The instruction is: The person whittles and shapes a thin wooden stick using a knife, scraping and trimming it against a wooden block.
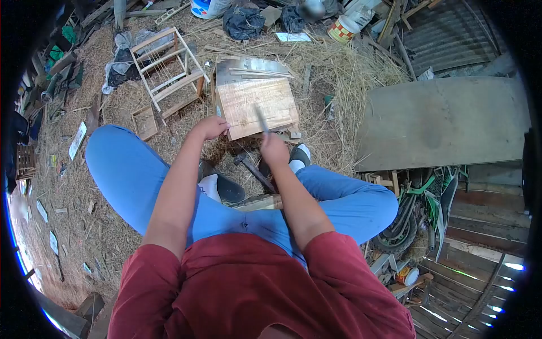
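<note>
Head view has us seated low, looking down past our knees at a pale wooden board (254, 101). It lies just in front of our feet, its near edge towards us; what carries it underneath we cannot make out. Our left hand (214, 128) is at the board's near left corner, fingers close together and touching it, though we cannot tell whether they pinch the wood or merely rest there. Our right hand (275, 148) is closed around the near end of a slim grey tool (261, 117), blurred, which slants up over the right half of the near edge. Whether its tip touches the board we cannot tell.

Past the far edge, thin strips (259, 73) lie across a greyish panel (240, 64). A hammer (254, 172) is on the floor (124, 198) below the near edge, between our legs. Beyond the left edge stands a slatted frame (169, 70), with a small frame (145, 123) lying near it. Well to the right, we see a broad sheet (443, 124), with a green motorbike (432, 200) partly hidden beneath its near edge.
</note>
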{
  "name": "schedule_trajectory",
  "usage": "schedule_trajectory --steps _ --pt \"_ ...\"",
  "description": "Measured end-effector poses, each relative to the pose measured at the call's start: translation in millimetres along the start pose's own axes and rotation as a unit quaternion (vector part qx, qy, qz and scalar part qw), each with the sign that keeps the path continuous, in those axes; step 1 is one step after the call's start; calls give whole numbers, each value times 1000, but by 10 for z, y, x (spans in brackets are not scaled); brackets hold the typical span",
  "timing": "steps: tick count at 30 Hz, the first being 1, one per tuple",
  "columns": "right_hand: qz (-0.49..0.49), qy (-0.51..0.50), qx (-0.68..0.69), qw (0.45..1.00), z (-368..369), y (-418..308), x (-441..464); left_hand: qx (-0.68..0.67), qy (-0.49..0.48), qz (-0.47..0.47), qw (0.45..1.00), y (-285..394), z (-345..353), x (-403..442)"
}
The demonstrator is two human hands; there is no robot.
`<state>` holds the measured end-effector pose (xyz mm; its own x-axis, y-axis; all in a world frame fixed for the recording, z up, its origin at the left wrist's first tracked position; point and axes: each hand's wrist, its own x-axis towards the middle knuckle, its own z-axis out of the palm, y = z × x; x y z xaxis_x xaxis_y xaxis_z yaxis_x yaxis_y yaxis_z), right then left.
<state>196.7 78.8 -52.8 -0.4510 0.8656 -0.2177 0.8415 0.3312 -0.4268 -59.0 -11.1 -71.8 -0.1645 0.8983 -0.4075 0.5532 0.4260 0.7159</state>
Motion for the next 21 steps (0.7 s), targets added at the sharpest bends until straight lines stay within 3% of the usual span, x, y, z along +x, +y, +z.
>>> schedule_trajectory --steps 3,4,6,9,12,15,21 --pt "77 39 30 996 215 242 178 14 21 35 999 -78 42 33" --pt "78 42 31 996 95 198 110 15 21 37 999 -67 34 32" --pt "-33 -39 -40 998 -127 109 -38 14 9 17 1000 -32 0 20" --pt "29 24 3 999 -85 127 37 11 8 -24 1000 38 -12 7" --pt "-10 -44 -57 997 -84 -13 -34 15 21 -16 1000 65 -21 -32" --pt "49 27 18 998 -28 119 50 33 41 -9 999 108 -7 -82" --pt "26 5 14 1000 64 98 -50 41 50 -30 997 191 -6 -141"
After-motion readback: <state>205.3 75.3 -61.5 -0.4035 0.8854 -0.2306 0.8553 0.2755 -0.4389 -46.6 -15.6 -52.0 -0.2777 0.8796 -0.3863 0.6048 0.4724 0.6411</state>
